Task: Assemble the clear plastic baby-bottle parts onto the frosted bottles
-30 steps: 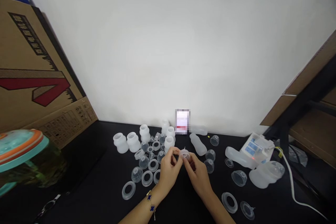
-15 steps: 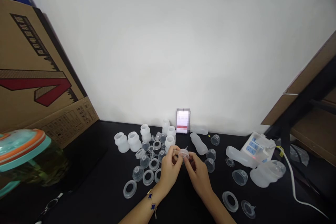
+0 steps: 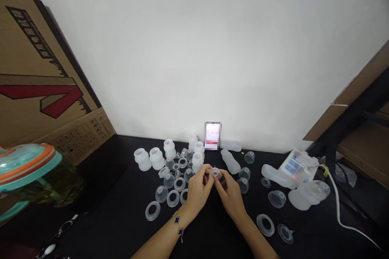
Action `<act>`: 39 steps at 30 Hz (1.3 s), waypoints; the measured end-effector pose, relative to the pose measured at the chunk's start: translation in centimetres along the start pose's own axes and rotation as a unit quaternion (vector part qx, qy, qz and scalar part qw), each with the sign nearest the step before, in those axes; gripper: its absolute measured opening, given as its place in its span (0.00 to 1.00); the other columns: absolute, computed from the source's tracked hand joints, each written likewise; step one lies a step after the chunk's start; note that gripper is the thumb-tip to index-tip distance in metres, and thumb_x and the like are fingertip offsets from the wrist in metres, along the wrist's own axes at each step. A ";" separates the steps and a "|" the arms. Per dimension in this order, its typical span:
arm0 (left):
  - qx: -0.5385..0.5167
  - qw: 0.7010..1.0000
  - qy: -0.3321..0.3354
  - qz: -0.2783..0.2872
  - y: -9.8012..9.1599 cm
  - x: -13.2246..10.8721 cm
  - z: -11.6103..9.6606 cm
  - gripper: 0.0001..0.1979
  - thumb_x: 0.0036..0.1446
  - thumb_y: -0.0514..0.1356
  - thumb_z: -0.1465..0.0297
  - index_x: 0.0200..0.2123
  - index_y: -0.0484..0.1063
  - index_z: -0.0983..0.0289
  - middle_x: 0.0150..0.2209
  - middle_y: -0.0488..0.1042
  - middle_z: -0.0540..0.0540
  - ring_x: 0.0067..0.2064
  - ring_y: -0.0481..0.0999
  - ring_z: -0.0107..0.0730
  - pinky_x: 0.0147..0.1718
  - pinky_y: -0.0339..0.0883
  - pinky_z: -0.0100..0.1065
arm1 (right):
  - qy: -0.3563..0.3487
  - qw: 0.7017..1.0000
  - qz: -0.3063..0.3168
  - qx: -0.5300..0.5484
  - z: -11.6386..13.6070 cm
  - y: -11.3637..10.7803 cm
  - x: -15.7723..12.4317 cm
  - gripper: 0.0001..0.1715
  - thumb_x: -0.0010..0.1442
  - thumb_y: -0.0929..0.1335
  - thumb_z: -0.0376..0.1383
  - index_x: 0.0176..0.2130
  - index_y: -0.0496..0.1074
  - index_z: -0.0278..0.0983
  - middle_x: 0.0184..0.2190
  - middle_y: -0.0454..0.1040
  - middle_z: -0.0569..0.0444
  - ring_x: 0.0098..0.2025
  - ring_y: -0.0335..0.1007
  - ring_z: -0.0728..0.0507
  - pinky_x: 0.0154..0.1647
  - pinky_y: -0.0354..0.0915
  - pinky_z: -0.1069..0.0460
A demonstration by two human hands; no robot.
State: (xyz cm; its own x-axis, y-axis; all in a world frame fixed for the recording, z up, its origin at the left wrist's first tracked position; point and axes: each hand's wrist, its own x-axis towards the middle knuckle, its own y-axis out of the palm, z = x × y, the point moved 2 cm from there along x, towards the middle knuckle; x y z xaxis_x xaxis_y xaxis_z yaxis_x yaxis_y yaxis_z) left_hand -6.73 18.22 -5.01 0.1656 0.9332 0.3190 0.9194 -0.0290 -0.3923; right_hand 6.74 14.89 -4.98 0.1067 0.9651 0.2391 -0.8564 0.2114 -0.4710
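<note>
My left hand [image 3: 199,190] and my right hand [image 3: 229,192] meet over the black table [image 3: 121,218], both pinching one small clear plastic cap [image 3: 216,174] between their fingertips. A bracelet with blue charms circles my left wrist [image 3: 179,226]. Just beyond my hands lie several clear domed caps and rings [image 3: 173,184] and white silicone bottles [image 3: 158,158]. A clear bottle [image 3: 230,162] lies on its side just behind my right hand.
A cardboard box [image 3: 39,89] leans at the left, with a teal and orange lidded jar [image 3: 27,170] in front. At the right sit a white device [image 3: 296,166] with a cable [image 3: 340,210], large clear parts [image 3: 306,196] and rings [image 3: 265,225]. A white wall stands behind.
Both hands have stayed together on the small cap, the fingers shifting slightly around it. The camera tilted a little, so everything sits slightly higher in view.
</note>
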 end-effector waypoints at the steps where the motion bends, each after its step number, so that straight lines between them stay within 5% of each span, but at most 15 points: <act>1: -0.010 1.000 -0.001 0.002 0.0 0.0 -0.1 0.09 0.64 0.55 0.64 0.45 0.71 0.59 0.34 0.77 0.49 0.28 0.73 0.29 0.31 0.64 0.30 | 0.000 1.000 0.000 0.002 -0.1 0.0 0.0 0.22 0.68 0.62 0.50 0.50 0.73 0.38 0.37 0.79 0.51 0.28 0.70 0.45 0.29 0.65 0.51; 11: -0.061 0.997 -0.005 0.041 0.0 -0.1 -0.6 0.11 0.65 0.56 0.62 0.48 0.69 0.60 0.41 0.79 0.54 0.32 0.77 0.30 0.27 0.66 0.29 | 0.015 0.999 -0.012 0.027 -0.7 0.0 0.1 0.24 0.68 0.62 0.51 0.51 0.73 0.37 0.36 0.79 0.50 0.29 0.73 0.43 0.32 0.67 0.50; 39: -0.091 0.995 -0.022 0.023 0.4 0.1 0.3 0.09 0.62 0.58 0.64 0.43 0.70 0.62 0.29 0.76 0.49 0.25 0.70 0.26 0.25 0.61 0.27 | 0.003 1.000 0.008 0.017 -0.3 0.0 0.0 0.22 0.70 0.60 0.49 0.49 0.73 0.39 0.38 0.79 0.51 0.33 0.74 0.43 0.33 0.66 0.52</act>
State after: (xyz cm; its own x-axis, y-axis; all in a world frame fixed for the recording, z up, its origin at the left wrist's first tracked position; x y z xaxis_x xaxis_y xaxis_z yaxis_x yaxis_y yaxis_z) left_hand -6.41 18.42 -5.40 0.1960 0.9441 0.2650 0.9614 -0.1318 -0.2414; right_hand 6.94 14.98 -5.26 0.0965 0.9692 0.2266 -0.8745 0.1913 -0.4458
